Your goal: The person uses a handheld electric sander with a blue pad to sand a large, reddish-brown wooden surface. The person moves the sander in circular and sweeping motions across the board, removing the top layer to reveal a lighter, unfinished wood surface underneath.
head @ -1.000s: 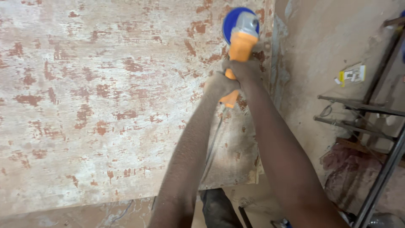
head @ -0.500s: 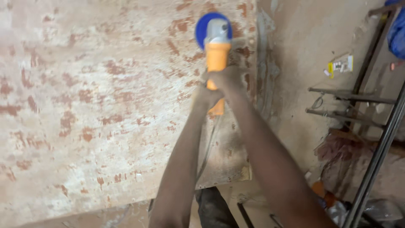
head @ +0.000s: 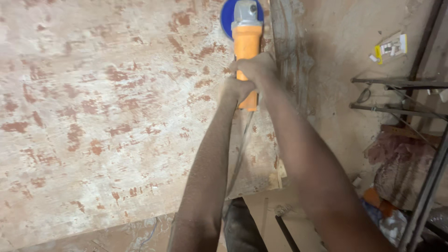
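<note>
Grip: we clamp left hand (head: 238,88) and right hand (head: 255,66) around orange-bodied, blue-disc angle grinder (head: 246,35) | handling: likely heavy, rigid | surface: paint-mottled wooden board (head: 102,116)

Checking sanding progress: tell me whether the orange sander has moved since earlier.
Yes, slightly: the orange sander is now nearer the right edge of the board.

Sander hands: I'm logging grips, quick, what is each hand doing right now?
Left hand: closed around the rear of the orange sander handle.
Right hand: closed around the handle farther forward.
</note>
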